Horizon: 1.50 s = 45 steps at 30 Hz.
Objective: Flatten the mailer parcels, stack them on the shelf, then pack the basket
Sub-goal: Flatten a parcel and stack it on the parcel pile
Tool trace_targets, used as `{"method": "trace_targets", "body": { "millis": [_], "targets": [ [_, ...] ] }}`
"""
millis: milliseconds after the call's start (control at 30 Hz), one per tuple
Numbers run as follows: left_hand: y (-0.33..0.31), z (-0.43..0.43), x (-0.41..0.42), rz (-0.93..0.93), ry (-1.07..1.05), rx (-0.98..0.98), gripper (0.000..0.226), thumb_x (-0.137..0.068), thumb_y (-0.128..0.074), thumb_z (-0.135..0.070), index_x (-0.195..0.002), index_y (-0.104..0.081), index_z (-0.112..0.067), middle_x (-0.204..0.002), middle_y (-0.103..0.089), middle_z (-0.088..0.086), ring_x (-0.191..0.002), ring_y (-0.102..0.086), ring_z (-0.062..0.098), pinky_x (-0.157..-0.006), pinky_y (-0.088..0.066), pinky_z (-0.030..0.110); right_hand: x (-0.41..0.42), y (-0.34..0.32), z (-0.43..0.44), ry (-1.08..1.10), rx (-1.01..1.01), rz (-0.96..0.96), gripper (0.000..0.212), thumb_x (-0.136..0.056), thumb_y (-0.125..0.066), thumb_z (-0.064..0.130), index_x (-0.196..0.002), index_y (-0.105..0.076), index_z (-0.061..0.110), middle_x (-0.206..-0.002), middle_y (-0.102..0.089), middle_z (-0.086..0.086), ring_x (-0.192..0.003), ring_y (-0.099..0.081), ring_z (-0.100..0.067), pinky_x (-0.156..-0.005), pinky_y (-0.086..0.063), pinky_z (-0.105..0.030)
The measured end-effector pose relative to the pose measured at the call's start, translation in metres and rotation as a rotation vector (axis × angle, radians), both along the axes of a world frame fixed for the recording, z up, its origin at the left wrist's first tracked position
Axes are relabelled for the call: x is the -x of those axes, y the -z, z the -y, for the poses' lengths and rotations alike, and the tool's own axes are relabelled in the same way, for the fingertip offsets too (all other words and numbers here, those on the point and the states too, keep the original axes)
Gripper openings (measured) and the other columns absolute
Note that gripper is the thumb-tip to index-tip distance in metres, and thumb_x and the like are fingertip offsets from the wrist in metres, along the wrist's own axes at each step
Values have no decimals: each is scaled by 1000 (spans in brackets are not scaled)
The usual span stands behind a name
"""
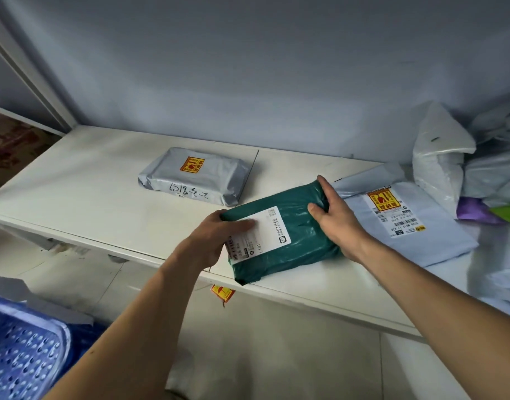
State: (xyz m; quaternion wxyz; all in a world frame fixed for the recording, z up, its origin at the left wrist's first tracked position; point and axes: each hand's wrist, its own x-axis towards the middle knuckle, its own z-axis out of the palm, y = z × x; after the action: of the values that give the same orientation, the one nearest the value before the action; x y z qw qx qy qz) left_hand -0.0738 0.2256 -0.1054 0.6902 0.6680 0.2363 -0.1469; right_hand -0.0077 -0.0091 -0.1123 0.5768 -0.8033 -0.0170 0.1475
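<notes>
Two hands bracket the green mailer (282, 229), which lies on the white shelf (83, 180) near its front edge. Left hand (216, 241) cups the near-left end, thumb laid flat over the white shipping label (259, 232); right hand (334, 217) wraps the far-right end, fingers curled over the edge. Both are part-closed on the parcel, pressing rather than lifting, as far as I can tell.

It looks soft and light: thin, crinkled plastic film, likely slippery, with padded contents that should give under the palms. Holding the two short ends seems safest.

Beyond it, one grey mailer (194, 176) with a handwritten number sits further back to the left, well apart. One pale blue mailer (415, 226) lies just beside the right hand. A heap of loose bags (461, 157) fills the right corner, too tangled to count. One blue basket (23, 347) shows at lower left.
</notes>
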Motion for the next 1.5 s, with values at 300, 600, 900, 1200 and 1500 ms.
{"method": "trace_targets", "body": {
  "millis": [300,600,900,1200,1500],
  "targets": [
    [-32,13,0,372,284,-725,51,-76,-77,-6,-119,-55,-22,-113,-57,-3,-97,-58,19,-79,-56,28,11,-28,10,39,195,196,56,-90,-49,10,-140,-43,36,-135,-27,0,-94,-47,-7,-81,-37,-10],
    [-38,14,9,387,541,-969,51,-78,-75,-8,-108,-36,-21,-113,-45,-2,-97,-51,16,-62,-49,11,38,-37,1,-16,807,854,45,-90,-55,30,-131,-56,10,-143,-35,-21,-130,-39,-36,-111,-36,-46],
    [-27,10,23,573,466,-1008,64,-79,-69,0,-138,-45,3,-128,-59,16,-116,-59,32,-88,-37,13,71,-35,-84,-537,769,814,65,-100,-14,48,-154,-19,12,-159,-25,-11,-143,-32,-24,-119,-22,-35],
    [-33,13,13,402,547,-987,52,-77,-77,-13,-121,-51,-21,-102,-54,-8,-88,-53,11,-60,-39,7,29,-30,13,-340,1075,700,68,-101,-4,52,-151,-32,16,-155,-35,-4,-144,-30,-18,-118,-16,-31],
    [-29,16,23,333,432,-876,55,-72,-83,-15,-118,-53,-22,-107,-62,-5,-93,-59,14,-76,-51,21,14,-26,31,-76,268,167,39,-105,-31,36,-105,-66,18,-103,-66,0,-94,-58,-17,-72,-40,-27]
  ]
}}
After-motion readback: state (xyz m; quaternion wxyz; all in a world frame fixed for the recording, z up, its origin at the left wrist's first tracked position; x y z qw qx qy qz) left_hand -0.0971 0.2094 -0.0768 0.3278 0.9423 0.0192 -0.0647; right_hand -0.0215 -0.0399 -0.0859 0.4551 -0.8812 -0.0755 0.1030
